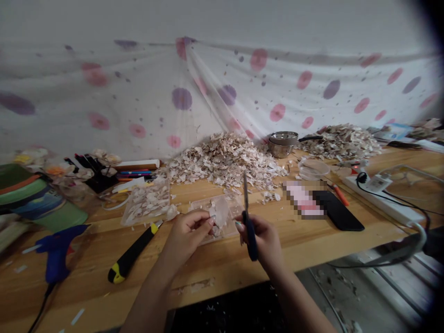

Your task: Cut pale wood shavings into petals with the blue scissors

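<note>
Left hand (187, 233) pinches a pale flake (219, 212), probably light and brittle, best edge-held; right hand (268, 238) curls round scissors (251, 240) pointing toward twelve o'clock.

In front of me, a white sheet (138, 101) with pink and purple spots hangs in folds against the wall (222, 21). On the left of my wooden table (93, 291), a blue glue gun (55, 261) lies on its side, and a black and yellow utility knife (135, 252) lies slantwise to its right. Behind the glue gun I see a green container (74, 212), and near that a black holder (99, 180) with pens in it. At the back stands a steel pot (281, 149), dark-handled. On my right, a black phone (342, 212) lies beside a pink item (300, 192) too blurred to name, near an orange-handled tool (342, 195) and a white power strip (388, 201) with a charger (378, 182) plugged in.
</note>
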`<move>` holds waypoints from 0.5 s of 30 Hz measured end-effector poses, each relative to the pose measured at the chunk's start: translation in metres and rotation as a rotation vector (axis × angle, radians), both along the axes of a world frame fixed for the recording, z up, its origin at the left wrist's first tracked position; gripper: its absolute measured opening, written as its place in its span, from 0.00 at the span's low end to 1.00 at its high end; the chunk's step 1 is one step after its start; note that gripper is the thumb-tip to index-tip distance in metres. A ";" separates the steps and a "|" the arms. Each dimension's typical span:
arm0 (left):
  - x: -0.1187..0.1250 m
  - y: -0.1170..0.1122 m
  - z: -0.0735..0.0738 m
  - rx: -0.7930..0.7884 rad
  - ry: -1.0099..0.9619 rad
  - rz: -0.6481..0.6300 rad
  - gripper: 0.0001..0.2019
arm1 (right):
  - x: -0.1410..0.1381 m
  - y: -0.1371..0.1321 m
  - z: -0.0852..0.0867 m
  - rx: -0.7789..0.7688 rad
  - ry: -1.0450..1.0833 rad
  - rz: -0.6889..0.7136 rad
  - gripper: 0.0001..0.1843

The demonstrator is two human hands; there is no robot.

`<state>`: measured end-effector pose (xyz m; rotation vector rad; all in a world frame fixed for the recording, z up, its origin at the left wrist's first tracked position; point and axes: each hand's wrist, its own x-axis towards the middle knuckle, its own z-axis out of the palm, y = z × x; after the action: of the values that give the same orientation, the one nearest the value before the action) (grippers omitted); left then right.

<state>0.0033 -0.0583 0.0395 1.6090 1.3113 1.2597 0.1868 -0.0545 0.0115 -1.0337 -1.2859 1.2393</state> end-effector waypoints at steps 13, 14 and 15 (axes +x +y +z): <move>0.000 0.057 -0.010 -0.169 -0.113 -0.022 0.15 | -0.028 0.087 0.002 0.204 -0.079 -0.067 0.13; 0.003 0.058 -0.013 -0.188 -0.119 -0.034 0.15 | -0.029 0.088 0.000 0.207 -0.066 -0.095 0.13; 0.007 0.059 -0.017 -0.202 -0.120 -0.043 0.15 | -0.030 0.087 -0.001 0.208 -0.061 -0.118 0.13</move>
<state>0.0102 0.0006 0.0225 1.3925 1.2784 1.1407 0.1569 0.0327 0.0104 -0.9880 -1.3493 0.9692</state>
